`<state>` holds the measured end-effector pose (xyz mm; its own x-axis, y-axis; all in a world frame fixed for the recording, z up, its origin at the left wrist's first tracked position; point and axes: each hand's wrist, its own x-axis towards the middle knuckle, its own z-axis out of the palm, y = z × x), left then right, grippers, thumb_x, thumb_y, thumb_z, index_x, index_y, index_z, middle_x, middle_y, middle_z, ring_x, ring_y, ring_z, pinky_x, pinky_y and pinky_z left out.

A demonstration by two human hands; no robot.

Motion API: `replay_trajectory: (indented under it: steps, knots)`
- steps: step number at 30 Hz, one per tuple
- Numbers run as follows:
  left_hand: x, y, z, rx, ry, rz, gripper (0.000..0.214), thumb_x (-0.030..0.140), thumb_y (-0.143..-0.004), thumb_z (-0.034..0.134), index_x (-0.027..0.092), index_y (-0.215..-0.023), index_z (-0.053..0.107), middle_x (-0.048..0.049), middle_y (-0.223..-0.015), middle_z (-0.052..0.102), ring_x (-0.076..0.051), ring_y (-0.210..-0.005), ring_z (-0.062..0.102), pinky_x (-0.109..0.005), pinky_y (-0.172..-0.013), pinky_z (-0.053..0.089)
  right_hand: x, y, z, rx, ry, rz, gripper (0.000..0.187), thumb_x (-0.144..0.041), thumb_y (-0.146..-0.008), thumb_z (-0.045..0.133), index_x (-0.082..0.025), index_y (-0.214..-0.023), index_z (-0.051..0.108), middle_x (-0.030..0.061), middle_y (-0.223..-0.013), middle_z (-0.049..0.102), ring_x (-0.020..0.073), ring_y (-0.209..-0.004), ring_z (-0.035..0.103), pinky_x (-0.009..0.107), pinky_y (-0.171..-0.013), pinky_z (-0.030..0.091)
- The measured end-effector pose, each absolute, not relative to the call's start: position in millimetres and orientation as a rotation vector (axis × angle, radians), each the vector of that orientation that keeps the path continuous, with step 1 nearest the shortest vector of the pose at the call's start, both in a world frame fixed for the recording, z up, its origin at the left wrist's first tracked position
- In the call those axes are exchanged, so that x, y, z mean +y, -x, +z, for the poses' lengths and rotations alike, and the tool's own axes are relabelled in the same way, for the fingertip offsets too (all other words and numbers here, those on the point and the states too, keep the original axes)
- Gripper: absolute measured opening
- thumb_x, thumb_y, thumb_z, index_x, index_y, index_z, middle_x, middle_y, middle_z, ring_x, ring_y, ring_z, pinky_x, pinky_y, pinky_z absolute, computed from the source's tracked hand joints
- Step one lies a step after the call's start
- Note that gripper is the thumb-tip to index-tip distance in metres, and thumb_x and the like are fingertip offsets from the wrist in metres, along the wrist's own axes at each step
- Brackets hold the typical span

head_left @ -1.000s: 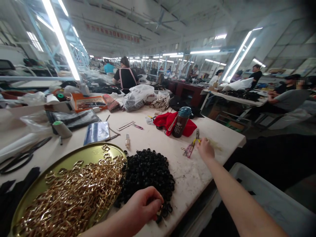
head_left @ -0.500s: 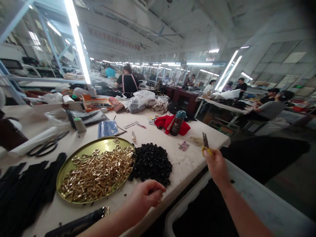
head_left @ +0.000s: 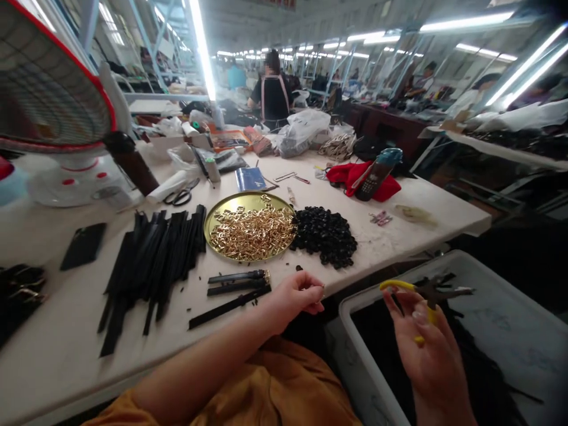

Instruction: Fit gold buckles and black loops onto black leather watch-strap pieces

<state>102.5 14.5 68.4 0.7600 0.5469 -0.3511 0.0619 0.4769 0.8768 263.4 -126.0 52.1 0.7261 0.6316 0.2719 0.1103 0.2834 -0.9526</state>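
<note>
My right hand (head_left: 432,349) is wrapped round the yellow-handled pliers (head_left: 437,293), over a white bin (head_left: 474,269) that holds black strips. The pliers' jaws point to the right. At the table's front edge, my left hand (head_left: 302,299) has its fingers pinched together; whatever sits between them is too small to name. Just beyond it lies a heap of black rings (head_left: 326,236). Beside that heap a round gold tray (head_left: 217,210) carries many gold buckles (head_left: 252,234). Left of my left hand lie several black straps (head_left: 228,307), one tipped with gold.
A bundle of black straps (head_left: 155,260) lies left of the tray, with scissors (head_left: 181,194) behind. A fan (head_left: 53,89) stands at the far left. A bottle (head_left: 377,174) rests on red cloth (head_left: 350,177). Another person (head_left: 271,94) sits farther back.
The view has swung left and down, bringing in the fan and the straps. My right hand has lowered over the bin and turned the pliers from upright to sideways. My left hand stays pinched.
</note>
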Motion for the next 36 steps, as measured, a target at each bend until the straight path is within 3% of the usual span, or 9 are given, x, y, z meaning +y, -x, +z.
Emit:
replay_trajectory:
  steps: [3,7,11,15,19,22,27,30,36]
  knots:
    - [9,-93,58,0.637,-1.031,0.339,0.027,0.032,-0.066,0.064,0.015,-0.08,0.049,0.0032,-0.062,0.054,-0.007,-0.055,0.054,-0.018,-0.05,0.038,-121,-243,47,-0.705,1.369,0.477,0.013,-0.032,-0.083,0.045,-0.028,-0.078,0.057,0.0027,-0.083,0.055,0.0211,-0.088,0.054,0.041,-0.085,0.042]
    - [1,-86,41,0.567,-1.007,0.349,0.029,0.034,-0.064,0.066,0.014,-0.077,0.05,-0.0031,-0.086,0.058,-0.007,-0.063,0.055,-0.018,-0.05,0.036,-118,-215,38,-0.811,1.464,0.779,0.02,-0.036,-0.084,0.044,-0.024,-0.071,0.053,0.0017,-0.072,0.05,0.0187,-0.075,0.049,0.032,-0.075,0.041]
    - [-7,-80,28,0.561,-0.999,0.295,0.024,0.034,-0.069,0.061,0.014,-0.078,0.05,0.0006,-0.066,0.055,-0.007,-0.059,0.052,-0.019,-0.052,0.036,-116,-201,26,-0.918,1.553,0.871,0.026,-0.04,-0.084,0.042,-0.022,-0.067,0.05,0.0003,-0.065,0.047,0.0172,-0.067,0.047,0.03,-0.067,0.041]
    - [-13,-75,22,0.61,-0.955,0.311,0.021,0.031,-0.069,0.06,0.014,-0.076,0.05,0.002,-0.061,0.054,-0.008,-0.057,0.051,-0.02,-0.054,0.037,-109,-193,14,-0.864,1.749,0.736,0.023,-0.041,-0.08,0.051,-0.024,-0.094,0.055,0.0032,-0.086,0.06,0.0197,-0.081,0.055,0.032,-0.074,0.043]
    - [-14,-72,13,0.616,-0.875,0.313,0.022,0.032,-0.069,0.061,0.013,-0.07,0.05,0.0017,-0.059,0.053,-0.007,-0.056,0.049,-0.021,-0.056,0.036,-100,-182,2,-0.631,1.416,1.173,0.031,-0.041,-0.081,0.048,-0.026,-0.108,0.055,0.0064,-0.115,0.059,0.0229,-0.105,0.054,0.038,-0.087,0.043]
    - [-11,-68,3,0.58,-0.811,0.278,0.028,0.036,-0.066,0.064,0.013,-0.069,0.048,0.001,-0.063,0.054,-0.007,-0.056,0.048,-0.02,-0.054,0.034,-98,-180,-9,-0.507,1.311,1.334,0.028,-0.041,-0.08,0.051,-0.025,-0.101,0.058,0.007,-0.114,0.06,0.0238,-0.103,0.056,0.04,-0.084,0.046]
    - [-2,-63,-5,0.717,-0.932,0.277,0.022,0.034,-0.072,0.058,0.014,-0.077,0.049,-0.0016,-0.074,0.059,-0.008,-0.059,0.053,-0.018,-0.05,0.033,-110,-195,-22,-0.513,1.549,1.209,0.026,-0.046,-0.08,0.052,-0.023,-0.089,0.059,0.0058,-0.098,0.066,0.0217,-0.094,0.06,0.038,-0.087,0.044]
    - [3,-66,-4,0.709,-0.99,0.298,0.017,0.028,-0.074,0.056,0.013,-0.081,0.051,-0.0001,-0.071,0.057,-0.007,-0.058,0.052,-0.018,-0.053,0.037,-120,-201,-22,-0.696,1.797,1.209,0.033,-0.049,-0.078,0.054,-0.02,-0.091,0.059,0.0064,-0.088,0.067,0.0217,-0.086,0.061,0.037,-0.083,0.046]
    - [5,-73,-1,0.716,-1.148,0.348,0.013,0.021,-0.075,0.054,0.013,-0.084,0.053,0.0016,-0.071,0.054,-0.006,-0.059,0.051,-0.019,-0.057,0.04,-121,-194,-15,-0.899,1.894,1.243,0.041,-0.053,-0.078,0.049,-0.019,-0.097,0.061,0.0094,-0.093,0.067,0.0238,-0.09,0.061,0.037,-0.081,0.047]
